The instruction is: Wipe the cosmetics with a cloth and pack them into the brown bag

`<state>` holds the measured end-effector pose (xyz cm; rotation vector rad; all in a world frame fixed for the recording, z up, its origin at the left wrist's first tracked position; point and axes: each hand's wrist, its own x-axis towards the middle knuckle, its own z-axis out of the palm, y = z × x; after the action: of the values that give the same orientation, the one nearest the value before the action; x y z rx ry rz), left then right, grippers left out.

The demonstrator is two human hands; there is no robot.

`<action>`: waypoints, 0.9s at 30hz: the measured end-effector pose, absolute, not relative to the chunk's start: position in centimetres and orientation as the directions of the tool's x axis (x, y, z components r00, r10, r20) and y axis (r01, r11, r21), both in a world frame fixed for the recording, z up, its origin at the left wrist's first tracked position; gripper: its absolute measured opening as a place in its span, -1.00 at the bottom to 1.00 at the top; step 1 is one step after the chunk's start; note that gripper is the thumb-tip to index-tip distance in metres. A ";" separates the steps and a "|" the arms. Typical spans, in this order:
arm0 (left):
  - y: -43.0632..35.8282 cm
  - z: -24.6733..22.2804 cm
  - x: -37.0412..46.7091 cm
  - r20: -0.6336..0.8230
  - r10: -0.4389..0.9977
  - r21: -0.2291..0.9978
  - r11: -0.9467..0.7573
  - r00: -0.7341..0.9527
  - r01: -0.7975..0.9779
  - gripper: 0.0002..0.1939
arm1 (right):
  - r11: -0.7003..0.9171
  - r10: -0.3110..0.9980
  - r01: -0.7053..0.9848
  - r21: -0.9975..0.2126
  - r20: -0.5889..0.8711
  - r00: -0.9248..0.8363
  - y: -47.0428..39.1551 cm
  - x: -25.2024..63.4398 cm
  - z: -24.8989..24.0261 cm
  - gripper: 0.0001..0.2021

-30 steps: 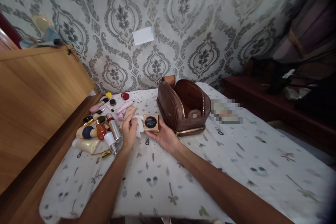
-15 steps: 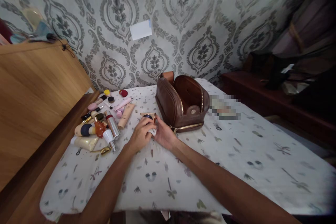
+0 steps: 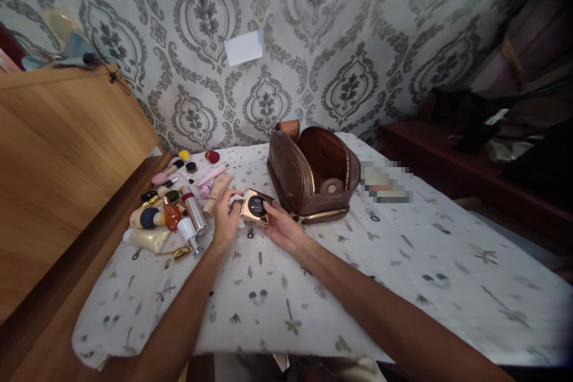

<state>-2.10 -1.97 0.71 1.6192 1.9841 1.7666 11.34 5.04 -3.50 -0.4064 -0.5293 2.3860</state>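
Observation:
My right hand (image 3: 286, 228) holds a small gold box (image 3: 247, 210) with a round black label on its face, thumb on top and fingers beneath. At the box's left end is my left hand (image 3: 227, 218), its fingers bent near the box's edge. A crumpled white piece, tissue or cloth, shows partly under the left fingers; most of it is hidden. Just behind the right hand stands a brown leather toiletry bag (image 3: 286, 176), unzipped with its top gaping. A beige tube (image 3: 220, 186) lies behind the left hand.
Left of my hands lie several cosmetics: a cream tube (image 3: 145, 240), an amber bottle (image 3: 172, 218), a silver cylinder (image 3: 194, 212) and brushes. A wooden panel (image 3: 76, 137) borders the left side. The patterned cloth (image 3: 313, 310) covers the surface; a blurred flat item (image 3: 385, 184) lies right of the bag.
The gold box has turned so its black-labelled face shows. My left hand has shifted left from over the box to its end. The white piece moved left with it.

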 end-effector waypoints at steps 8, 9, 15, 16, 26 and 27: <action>-1.6 0.0 -2.0 0.353 0.614 0.930 -0.147 -0.706 0.338 -0.80 | -0.715 0.669 -0.575 -0.397 -0.148 -0.728 4.8 11.0 -3.1 -0.81; -1.6 0.1 -1.9 0.368 0.601 0.925 -0.155 -0.709 0.348 -0.82 | -0.724 0.665 -0.577 -0.377 -0.163 -0.729 4.8 11.0 -3.1 -0.81; -2.2 0.9 -0.7 0.641 0.572 0.722 -0.224 -0.511 0.655 -0.79 | -0.715 0.667 -0.564 -0.413 -0.163 -0.727 4.7 11.0 -3.2 -0.72; -2.3 1.0 -0.5 0.683 0.581 0.668 -0.252 -0.443 0.700 -0.78 | -0.710 0.671 -0.560 -0.428 -0.167 -0.723 4.7 11.0 -3.2 -0.72; -3.0 1.8 -0.3 0.503 0.742 0.773 -0.157 -0.444 0.615 -0.84 | -0.696 0.695 -0.577 -0.427 -0.201 -0.690 4.7 11.0 -3.2 -0.77; -2.8 1.8 -0.4 0.464 0.743 0.802 -0.120 -0.483 0.585 -0.76 | -0.694 0.699 -0.582 -0.425 -0.200 -0.687 4.7 10.9 -3.3 -0.77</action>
<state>-0.39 -2.82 1.80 1.5130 1.9824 1.6657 10.93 4.69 -3.28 -0.4552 -0.4293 2.3346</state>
